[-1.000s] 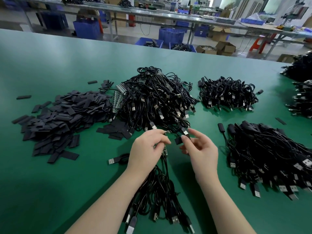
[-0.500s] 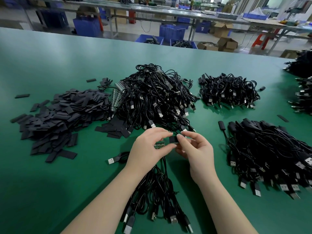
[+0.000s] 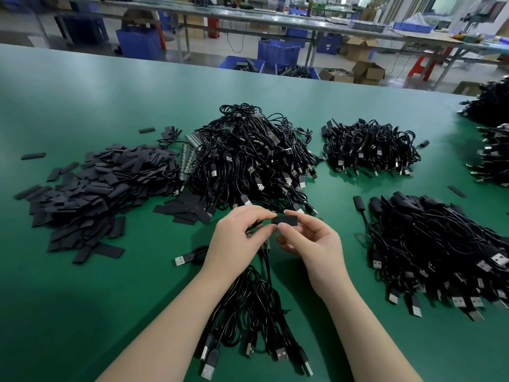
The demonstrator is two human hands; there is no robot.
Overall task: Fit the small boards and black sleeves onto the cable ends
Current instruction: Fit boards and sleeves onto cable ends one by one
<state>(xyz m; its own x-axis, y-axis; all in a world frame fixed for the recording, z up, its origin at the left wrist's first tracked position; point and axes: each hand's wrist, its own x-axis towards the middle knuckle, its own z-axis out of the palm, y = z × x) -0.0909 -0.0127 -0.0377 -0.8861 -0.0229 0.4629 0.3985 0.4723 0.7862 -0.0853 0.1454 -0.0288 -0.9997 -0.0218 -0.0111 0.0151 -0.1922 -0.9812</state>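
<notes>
Black sleeve [image 3: 284, 220] pinched between both hands at table centre.

It is clamped by the left hand [image 3: 237, 238] and right hand [image 3: 311, 244], over a cable bundle [image 3: 256, 307]. Light, soft tubing is judged easily flattened, so its edges are best gripped. Loose sleeves [image 3: 91, 188] are heaped at nine o'clock, cables [image 3: 248, 161] at twelve.

Single head view, close above hands [image 3: 275, 238], facing forward-down across green table [image 3: 82, 312]

Both bare forearms reach up from the bottom edge and meet at the frame's centre. The left hand [image 3: 238, 238] is curled, thumb and forefinger pinching. The right hand [image 3: 314, 244] faces it, palm up, fingertips [image 3: 286, 230] pinching too.
</notes>
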